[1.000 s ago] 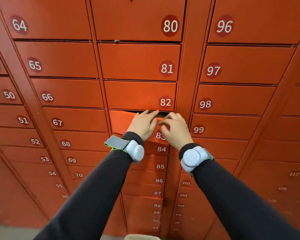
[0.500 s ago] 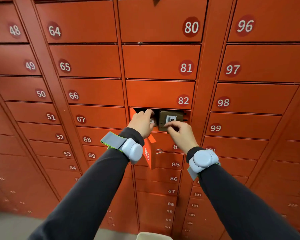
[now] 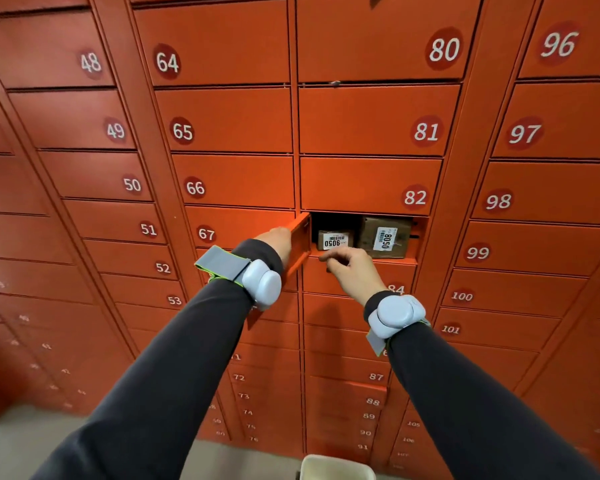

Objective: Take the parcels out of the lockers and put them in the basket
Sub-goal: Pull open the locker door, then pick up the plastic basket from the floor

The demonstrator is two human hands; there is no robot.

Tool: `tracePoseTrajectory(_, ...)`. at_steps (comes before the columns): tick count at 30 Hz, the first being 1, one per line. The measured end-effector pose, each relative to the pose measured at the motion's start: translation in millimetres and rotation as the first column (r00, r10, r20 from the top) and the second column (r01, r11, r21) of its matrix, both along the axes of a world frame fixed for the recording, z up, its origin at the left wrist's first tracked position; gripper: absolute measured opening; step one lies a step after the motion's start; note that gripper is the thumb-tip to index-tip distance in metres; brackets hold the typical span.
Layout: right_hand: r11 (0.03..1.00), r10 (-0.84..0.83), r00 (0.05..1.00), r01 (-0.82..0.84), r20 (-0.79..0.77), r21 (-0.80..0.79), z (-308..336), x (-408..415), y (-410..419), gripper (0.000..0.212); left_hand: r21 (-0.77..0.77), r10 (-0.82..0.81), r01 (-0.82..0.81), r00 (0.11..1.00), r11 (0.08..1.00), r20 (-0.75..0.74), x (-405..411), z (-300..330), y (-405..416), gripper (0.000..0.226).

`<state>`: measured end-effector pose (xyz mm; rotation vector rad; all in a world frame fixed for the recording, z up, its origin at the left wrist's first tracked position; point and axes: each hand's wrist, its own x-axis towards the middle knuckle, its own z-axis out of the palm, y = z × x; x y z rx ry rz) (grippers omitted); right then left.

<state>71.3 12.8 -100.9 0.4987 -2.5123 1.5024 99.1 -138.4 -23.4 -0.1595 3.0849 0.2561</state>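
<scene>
The left hand (image 3: 278, 242) holds the swung-open locker door (image 3: 300, 242) at its edge; its fingers are hidden behind the door. The right hand (image 3: 352, 268), fingers curled, appears to hold nothing. Just above it, inside the open locker (image 3: 420, 237), stand a small parcel (image 3: 335, 240) and a larger parcel (image 3: 383, 237). A pale basket (image 3: 336, 467) sits well below both hands.
</scene>
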Motion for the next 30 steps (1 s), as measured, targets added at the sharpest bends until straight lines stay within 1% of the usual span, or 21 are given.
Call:
tracePoseTrajectory(4,1.0,0.003,1.0,-0.004,0.028,0.025,-0.6,1.7,-9.7,0.019,0.001,0.011,-0.011,0.999,1.0,-0.041,-3.7,-6.4,2.1,0.041)
tracePoseTrajectory(6,1.0,-0.008,0.999,0.007,0.04,0.023,-5.4,4.9,-11.6,0.019,0.013,0.021,-0.019,0.995,1.0,-0.098,-6.5,-14.5,5.9,0.039)
tracePoseTrajectory(8,1.0,-0.02,0.999,0.02,0.044,0.009,-12.2,7.3,-11.2,0.019,0.0,0.036,-0.037,0.982,0.999,-0.186,-7.5,-23.8,4.6,0.036)
tracePoseTrajectory(10,0.999,-0.039,0.998,0.039,0.053,0.004,-18.4,10.8,-8.6,0.019,-0.06,0.028,-0.045,0.964,0.997,-0.265,-7.5,-30.3,-0.1,0.036)
tracePoseTrajectory(13,0.997,-0.071,0.994,0.07,0.079,0.007,-29.4,15.1,-3.4,0.021,-0.174,-0.034,-0.024,0.944,0.984,-0.327,-7.7,-37.0,-9.4,0.044)
tracePoseTrajectory(14,0.997,-0.078,0.992,0.078,0.096,0.004,-34.2,16.3,-1.2,0.021,-0.201,-0.061,-0.016,0.927,0.98,-0.37,-7.3,-38.6,-11.5,0.045)
tracePoseTrajectory(16,0.996,-0.088,0.989,0.088,0.121,0.002,-46.4,17.4,4.0,0.021,-0.272,-0.148,0.007,0.854,0.962,-0.499,-8.2,-44.3,-13.5,0.044)
tracePoseTrajectory(18,0.995,-0.101,0.984,0.101,0.145,0.003,-56.4,17.4,9.9,0.02,-0.379,-0.272,0.036,0.759,0.925,-0.592,-7.9,-52.3,-9.1,0.042)
tracePoseTrajectory(20,0.994,-0.102,0.982,0.106,0.159,-0.017,-65.4,14.7,15.3,0.02,-0.449,-0.387,0.088,0.669,0.889,-0.635,-9.6,-62.1,-0.3,0.038)
tracePoseTrajectory(22,0.993,-0.109,0.977,0.115,0.183,-0.027,-74.0,13.4,23.5,0.02,-0.475,-0.478,0.175,0.588,0.863,-0.652,-14.4,-76.2,15.2,0.033)
tracePoseTrajectory(23,0.993,-0.11,0.977,0.116,0.181,-0.021,-75.0,14.2,23.8,0.02,-0.471,-0.501,0.214,0.567,0.856,-0.654,-13.3,-81.0,18.9,0.03)
tracePoseTrajectory(24,0.991,-0.124,0.972,0.132,0.198,-0.026,-82.7,9.7,31.9,0.02,-0.442,-0.51,0.267,0.564,0.856,-0.649,-20.0,-92.9,31.0,0.027)
tracePoseTrajectory(25,0.989,-0.142,0.967,0.15,0.211,-0.019,-91.9,6.7,40.7,0.02,-0.398,-0.498,0.304,0.605,0.866,-0.621,-25.3,-108.1,44.4,0.026)
tracePoseTrajectory(26,0.988,-0.144,0.967,0.152,0.21,-0.019,-94.6,8.2,42.9,0.02,-0.338,-0.461,0.318,0.682,0.886,-0.567,-23.5,-115.9,49.8,0.026)
tracePoseTrajectory(27,0.988,-0.149,0.964,0.156,0.221,-0.016,-102.4,8.1,48.3,0.02,-0.245,-0.399,0.318,0.784,0.916,-0.475,-24.6,-127.9,58.7,0.026)
tracePoseTrajectory(28,0.986,-0.153,0.96,0.164,0.236,-0.03,-109.6,4.4,53.9,0.021,-0.137,-0.325,0.295,0.868,0.946,-0.377,-29.7,-138.3,68.5,0.027)
tracePoseTrajectory(29,0.983,-0.161,0.951,0.177,0.264,-0.038,-118.4,-1.2,61.4,0.021,-0.06,-0.272,0.266,0.923,0.962,-0.274,-36.1,-150.3,81.0,0.026)
tracePoseTrajectory(30,0.981,-0.167,0.939,0.19,0.301,-0.047,-129.7,-5.2,68.9,0.022,0.009,-0.232,0.237,0.959,0.972,-0.161,-42.2,-165.2,91.5,0.026)
